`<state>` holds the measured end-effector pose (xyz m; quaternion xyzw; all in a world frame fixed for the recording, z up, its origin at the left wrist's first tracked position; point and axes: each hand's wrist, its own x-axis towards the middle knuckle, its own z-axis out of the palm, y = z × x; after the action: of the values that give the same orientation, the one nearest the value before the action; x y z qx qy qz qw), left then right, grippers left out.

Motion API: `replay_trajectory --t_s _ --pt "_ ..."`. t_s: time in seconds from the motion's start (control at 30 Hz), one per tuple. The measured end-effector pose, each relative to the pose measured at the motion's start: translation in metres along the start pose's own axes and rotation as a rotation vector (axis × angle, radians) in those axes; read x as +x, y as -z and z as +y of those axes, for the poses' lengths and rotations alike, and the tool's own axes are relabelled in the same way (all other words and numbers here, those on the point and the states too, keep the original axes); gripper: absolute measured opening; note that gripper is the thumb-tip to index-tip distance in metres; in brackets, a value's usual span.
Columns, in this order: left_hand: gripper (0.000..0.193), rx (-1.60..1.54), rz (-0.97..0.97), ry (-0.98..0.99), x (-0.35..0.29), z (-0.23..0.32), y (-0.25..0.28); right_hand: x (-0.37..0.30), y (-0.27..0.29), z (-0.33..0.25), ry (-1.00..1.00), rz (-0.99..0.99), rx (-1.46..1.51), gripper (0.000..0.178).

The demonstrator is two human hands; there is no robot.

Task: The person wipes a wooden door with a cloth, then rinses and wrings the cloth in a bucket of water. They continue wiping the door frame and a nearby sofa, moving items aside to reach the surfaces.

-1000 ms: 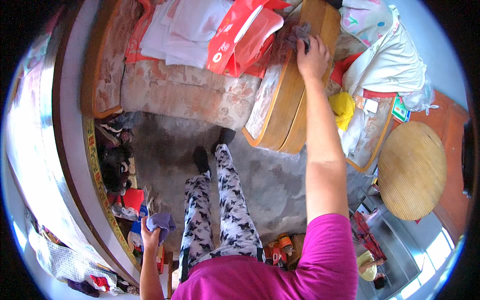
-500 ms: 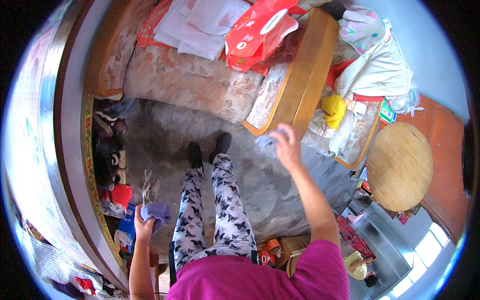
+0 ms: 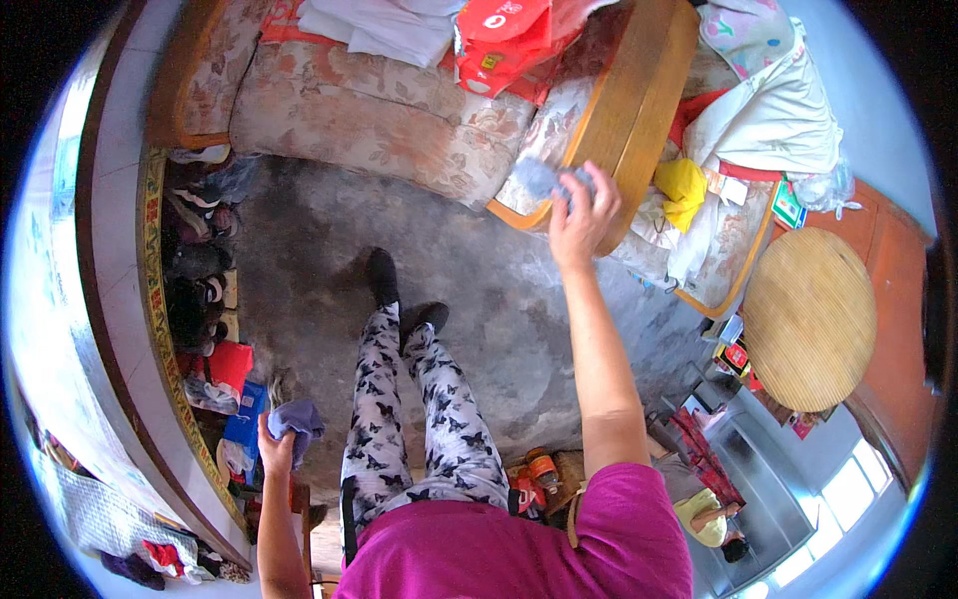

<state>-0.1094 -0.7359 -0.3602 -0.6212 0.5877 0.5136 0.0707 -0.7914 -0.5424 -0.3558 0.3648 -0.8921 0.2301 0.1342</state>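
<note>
My left hand (image 3: pixel 276 447) is closed round a crumpled purple-grey cloth (image 3: pixel 297 423), low at the left near the shoe rack. A thin greyish strip of fabric shows just above that cloth. Stretched out ahead, my right hand (image 3: pixel 582 222) has its fingers curled at a small blue-grey cloth bundle (image 3: pixel 537 178). The bundle is blurred, so its exact kind cannot be told. It hangs over the front end of the wooden armrest (image 3: pixel 639 110) of the floral sofa (image 3: pixel 369 125).
White folded cloths (image 3: pixel 384 28) and a red bag (image 3: pixel 509 50) lie on the sofa. Right of the armrest are a yellow cloth (image 3: pixel 682 190) and a white cloth (image 3: pixel 788 110). A round wooden table (image 3: pixel 810 319) stands at right. Shoes (image 3: pixel 200 262) line the left wall. Another person (image 3: pixel 704 516) is at lower right.
My right hand has moved forward with the blue-grey bundle, over the armrest's end. My left hand still holds the purple-grey cloth, slightly further left. My feet have stepped, and the view has shifted.
</note>
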Motion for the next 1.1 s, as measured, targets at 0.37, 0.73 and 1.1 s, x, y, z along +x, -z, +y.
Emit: replay_trajectory --t_s 0.37,0.73,1.1 --pt "0.050 -0.045 -0.073 -0.108 -0.023 0.083 -0.031 -0.188 0.010 0.014 -0.113 -0.213 0.089 0.045" --pt "0.052 0.178 -0.356 -0.525 -0.006 0.199 -0.086 -0.090 -0.011 0.035 -0.321 0.432 -0.003 0.042" --pt "0.069 0.447 -0.359 -1.172 0.013 0.464 -0.268 -0.206 -0.061 0.005 -1.385 0.884 1.208 0.036"
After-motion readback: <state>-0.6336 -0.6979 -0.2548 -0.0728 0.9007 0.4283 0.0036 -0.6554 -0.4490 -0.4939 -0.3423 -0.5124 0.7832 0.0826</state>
